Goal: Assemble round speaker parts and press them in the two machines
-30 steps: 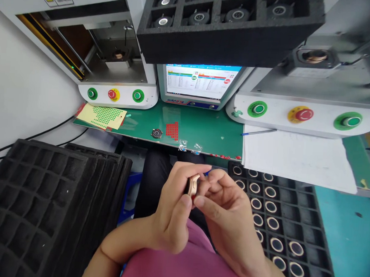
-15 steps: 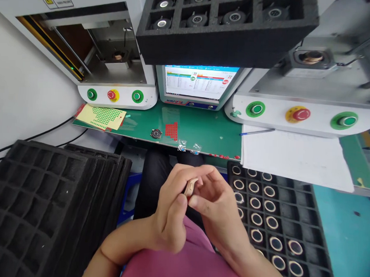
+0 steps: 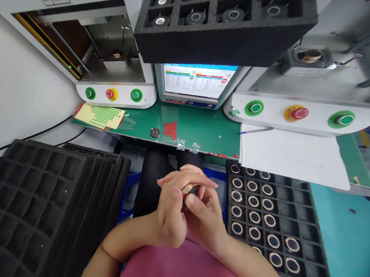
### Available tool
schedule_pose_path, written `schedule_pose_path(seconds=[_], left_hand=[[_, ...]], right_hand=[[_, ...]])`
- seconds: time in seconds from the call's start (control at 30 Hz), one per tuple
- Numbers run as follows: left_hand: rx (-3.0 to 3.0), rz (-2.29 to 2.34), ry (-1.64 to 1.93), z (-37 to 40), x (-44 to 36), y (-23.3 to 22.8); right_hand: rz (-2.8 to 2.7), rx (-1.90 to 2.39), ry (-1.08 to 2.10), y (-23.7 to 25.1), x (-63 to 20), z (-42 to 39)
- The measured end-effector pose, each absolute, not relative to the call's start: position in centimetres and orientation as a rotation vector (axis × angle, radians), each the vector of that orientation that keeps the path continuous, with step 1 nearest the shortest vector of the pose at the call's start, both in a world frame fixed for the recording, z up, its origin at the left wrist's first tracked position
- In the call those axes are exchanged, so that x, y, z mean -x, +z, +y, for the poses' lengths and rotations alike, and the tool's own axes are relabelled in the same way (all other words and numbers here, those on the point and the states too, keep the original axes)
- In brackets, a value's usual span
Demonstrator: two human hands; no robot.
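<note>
Between my two hands, close in front of my body, sits a watch case (image 3: 187, 190) with a gold-coloured side and a dark face. My left hand (image 3: 172, 208) is closed round it, its fingers reaching over the top. From the other side my right hand (image 3: 207, 214) grips the same case, the thumb pressed on its dark face. A bit of red shows at the case's edge, and much of it is hidden by fingers. On the green bench beyond lie a dark watch case (image 3: 155, 132) and a sheet of red stickers (image 3: 170, 130).
A foam tray (image 3: 311, 211) of gold-ringed watch cases is at right, below papers (image 3: 295, 156) and a pen (image 3: 256, 131). Stacked foam trays (image 3: 29, 196) stand left. Ahead are a screen (image 3: 190, 83), two presses with buttons (image 3: 136, 95), and a raised foam tray (image 3: 214, 47).
The watch case has turned in my hands, so its dark face now shows. My left fingers have stretched further over it, and my right hand has drawn in nearer.
</note>
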State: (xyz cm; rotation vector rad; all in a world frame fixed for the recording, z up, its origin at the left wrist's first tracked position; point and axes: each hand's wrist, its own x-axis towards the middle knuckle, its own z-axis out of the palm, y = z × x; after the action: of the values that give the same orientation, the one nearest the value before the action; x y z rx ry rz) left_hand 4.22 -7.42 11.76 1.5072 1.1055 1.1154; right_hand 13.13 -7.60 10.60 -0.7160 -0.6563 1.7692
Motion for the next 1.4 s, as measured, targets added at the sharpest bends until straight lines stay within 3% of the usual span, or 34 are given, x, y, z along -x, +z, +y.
schedule_pose_path(seconds=[0.1,0.2,0.3,0.43,0.7,1.17,1.4], left_hand=[[-1.148,0.928,1.132,-7.0,-4.3,12.4],[-0.832,0.774,1.082,-6.8,-4.4,12.7],[-0.841,0.826,1.094,-6.6,-4.3,12.8],[-0.962,0.946,1.114,-6.3,-3.9,13.0],[-1.341,0.958,1.126,-6.7,-3.1,13.0],[-2.009,1.041,1.194,-6.5,-3.5,13.1],[-2.13,1.118,1.131,-6.4,-3.8,12.5]], right_hand=[[-0.732,0.69,1.775,10.7,-14.1,-7.5],[-0.876,0.78,1.571,11.0,-15.2,-7.7],[-1.101,0.886,1.274,11.3,-15.7,-7.9],[-1.165,0.898,1.162,11.2,-15.6,-7.9],[-1.009,0.889,1.142,10.8,-15.5,-7.7],[-0.573,0.647,1.63,12.8,-14.8,-6.8],[-0.467,0.735,1.493,12.0,-13.5,-7.1]])
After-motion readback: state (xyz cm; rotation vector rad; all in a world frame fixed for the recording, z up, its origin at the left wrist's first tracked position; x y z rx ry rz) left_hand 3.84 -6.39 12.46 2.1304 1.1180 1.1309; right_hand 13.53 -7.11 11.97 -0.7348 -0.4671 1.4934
